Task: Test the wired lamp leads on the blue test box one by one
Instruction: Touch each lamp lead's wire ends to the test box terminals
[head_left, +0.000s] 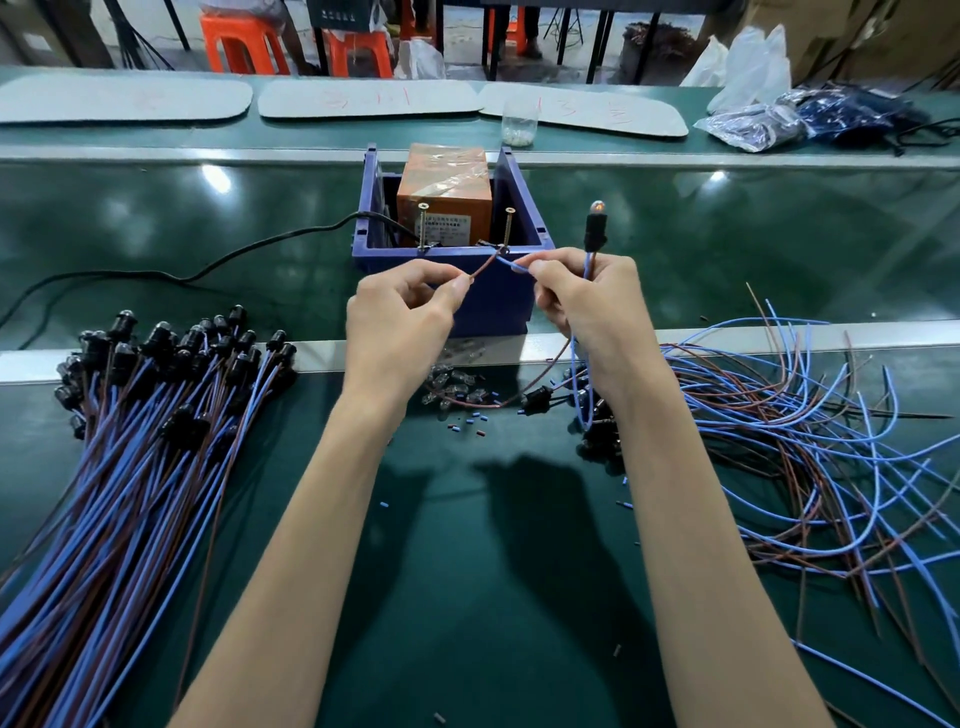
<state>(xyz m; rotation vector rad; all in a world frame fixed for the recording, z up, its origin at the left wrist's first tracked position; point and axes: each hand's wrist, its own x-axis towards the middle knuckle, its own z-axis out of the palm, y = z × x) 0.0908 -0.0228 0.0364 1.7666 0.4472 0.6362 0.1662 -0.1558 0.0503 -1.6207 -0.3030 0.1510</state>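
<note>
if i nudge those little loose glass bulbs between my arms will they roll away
Probably yes: the loose glass bulbs look small and rounded and lie on the smooth, glossy green table, so a nudge would likely scatter them. They seem very light. Being clear glass, they are likely fragile, so push gently.

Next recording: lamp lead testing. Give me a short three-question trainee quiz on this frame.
1. True or false: the left hand pinches the brown lead.
2. What does the right hand pinch at its fingertips? A) the blue lead B) the black power cable C) the orange box
3. Fill in: both lead tips meet at the base of the ___ screw on the front wall of the blue test box.
Key: 1 true; 2 A; 3 right.
</note>
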